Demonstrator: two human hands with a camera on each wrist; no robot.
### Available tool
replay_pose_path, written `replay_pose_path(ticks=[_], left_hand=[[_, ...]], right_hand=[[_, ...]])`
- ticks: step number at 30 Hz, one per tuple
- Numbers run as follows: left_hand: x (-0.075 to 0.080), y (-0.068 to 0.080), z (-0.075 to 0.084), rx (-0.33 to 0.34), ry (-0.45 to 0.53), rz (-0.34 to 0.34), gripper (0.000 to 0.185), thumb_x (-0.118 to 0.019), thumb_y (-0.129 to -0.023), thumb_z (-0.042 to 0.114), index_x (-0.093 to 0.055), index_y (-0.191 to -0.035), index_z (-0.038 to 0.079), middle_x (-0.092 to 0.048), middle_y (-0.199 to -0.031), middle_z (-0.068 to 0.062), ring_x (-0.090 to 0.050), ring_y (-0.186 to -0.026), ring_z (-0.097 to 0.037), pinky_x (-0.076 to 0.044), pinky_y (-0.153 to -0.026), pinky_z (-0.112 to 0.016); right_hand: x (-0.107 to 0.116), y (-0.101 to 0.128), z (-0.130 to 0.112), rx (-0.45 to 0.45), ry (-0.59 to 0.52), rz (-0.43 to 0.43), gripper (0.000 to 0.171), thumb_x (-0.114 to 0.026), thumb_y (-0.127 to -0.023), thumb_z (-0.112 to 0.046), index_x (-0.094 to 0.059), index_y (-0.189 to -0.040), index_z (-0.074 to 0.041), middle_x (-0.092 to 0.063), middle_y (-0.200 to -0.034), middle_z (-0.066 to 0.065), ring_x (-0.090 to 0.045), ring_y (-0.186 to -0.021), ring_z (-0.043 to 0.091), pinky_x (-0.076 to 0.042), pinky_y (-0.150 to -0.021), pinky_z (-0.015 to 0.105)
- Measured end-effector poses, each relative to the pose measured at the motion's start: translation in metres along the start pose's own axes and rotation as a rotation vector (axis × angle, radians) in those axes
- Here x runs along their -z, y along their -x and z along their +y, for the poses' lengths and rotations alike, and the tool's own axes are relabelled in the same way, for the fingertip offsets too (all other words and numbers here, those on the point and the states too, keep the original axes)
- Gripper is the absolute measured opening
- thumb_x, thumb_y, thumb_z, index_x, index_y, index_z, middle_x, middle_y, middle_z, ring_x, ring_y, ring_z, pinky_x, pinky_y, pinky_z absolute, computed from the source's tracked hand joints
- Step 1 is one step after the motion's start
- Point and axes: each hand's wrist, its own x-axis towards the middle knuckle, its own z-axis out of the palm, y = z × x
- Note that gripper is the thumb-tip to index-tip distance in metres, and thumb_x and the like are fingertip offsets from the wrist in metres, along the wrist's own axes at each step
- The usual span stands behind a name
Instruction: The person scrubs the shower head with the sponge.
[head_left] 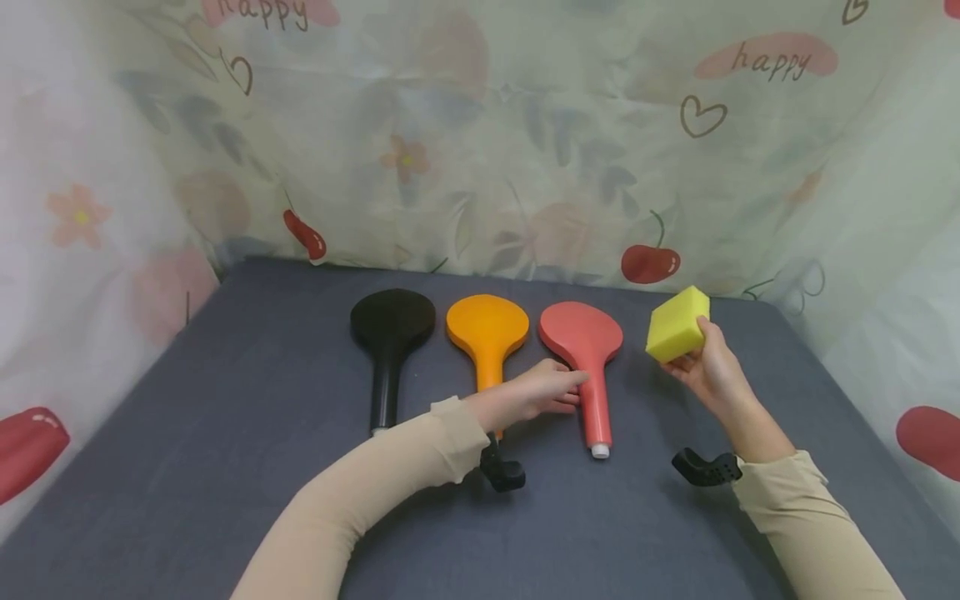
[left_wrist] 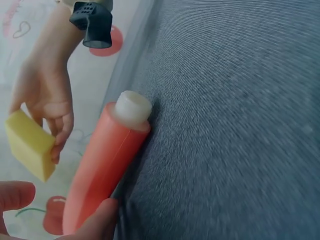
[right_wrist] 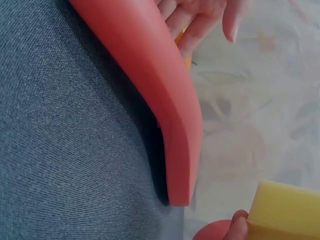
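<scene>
a yellow sponge block is held up in the curled right hand. the salmon-pink plastic shower head, flat on the grey cloth, is touched by the nearly straight left hand. its handle should be gripped firmly before wiping.

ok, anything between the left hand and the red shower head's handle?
Nothing visible. The left hand is already at the handle of the red shower head, fingers reaching across it. The orange shower head lies beside it, partly under the wrist, not between.

"happy" in brown script — twice, on pink patches of backdrop cloth
</scene>
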Motion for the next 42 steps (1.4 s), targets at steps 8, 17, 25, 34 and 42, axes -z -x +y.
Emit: replay_pose_path(ticks=[8, 17, 25, 34, 42], left_hand=[[-0.008, -0.014, -0.006, 0.018, 0.005, 0.042, 0.053, -0.067, -0.086, 0.029, -0.045, -0.122, -0.002, -0.059, -0.106, -0.01, -0.06, -0.089, -0.018, -0.053, -0.091, -0.035], [-0.011, -0.012, -0.004, 0.033, 0.008, 0.07, 0.032, -0.071, -0.083, 0.024, -0.052, -0.096, 0.003, -0.055, -0.083, -0.004, -0.056, -0.072, -0.015, -0.056, -0.082, -0.033], [-0.01, -0.013, -0.011, 0.033, -0.008, 0.096, 0.036, -0.071, -0.083, 0.022, -0.047, -0.101, 0.003, -0.051, -0.088, -0.007, -0.056, -0.078, -0.019, -0.055, -0.085, -0.035], [-0.006, 0.005, -0.012, -0.071, -0.064, 0.099, 0.044, -0.072, -0.082, 0.023, -0.046, -0.114, 0.006, -0.063, -0.097, -0.01, -0.061, -0.081, -0.018, -0.056, -0.083, -0.035], [0.017, 0.043, -0.017, -0.226, -0.179, 0.078, 0.051, -0.07, -0.084, 0.025, -0.044, -0.124, 0.007, -0.063, -0.114, -0.01, -0.061, -0.088, -0.018, -0.053, -0.086, -0.035]], right_hand=[[0.001, -0.002, 0.004, -0.022, 0.038, 0.017, 0.071, -0.032, -0.094, -0.058, 0.002, -0.147, -0.024, -0.04, -0.111, -0.009, -0.05, -0.098, 0.006, -0.045, -0.081, 0.021], [0.0, -0.004, 0.007, -0.045, 0.054, 0.006, 0.072, -0.027, -0.094, -0.059, 0.007, -0.148, -0.024, -0.038, -0.114, -0.009, -0.042, -0.115, 0.013, -0.04, -0.09, 0.025], [-0.001, -0.003, 0.006, -0.033, 0.053, -0.004, 0.072, -0.029, -0.094, -0.058, 0.005, -0.148, -0.024, -0.038, -0.114, -0.009, -0.042, -0.115, 0.014, -0.044, -0.082, 0.021], [-0.006, 0.0, 0.004, 0.017, 0.102, -0.015, 0.073, -0.03, -0.094, -0.058, 0.006, -0.148, -0.025, -0.037, -0.113, -0.008, -0.044, -0.108, 0.013, -0.046, -0.08, 0.02], [-0.015, 0.006, -0.002, 0.076, 0.114, -0.043, 0.069, -0.032, -0.095, -0.055, 0.007, -0.145, -0.026, -0.036, -0.112, -0.008, -0.047, -0.101, 0.009, -0.046, -0.079, 0.02]])
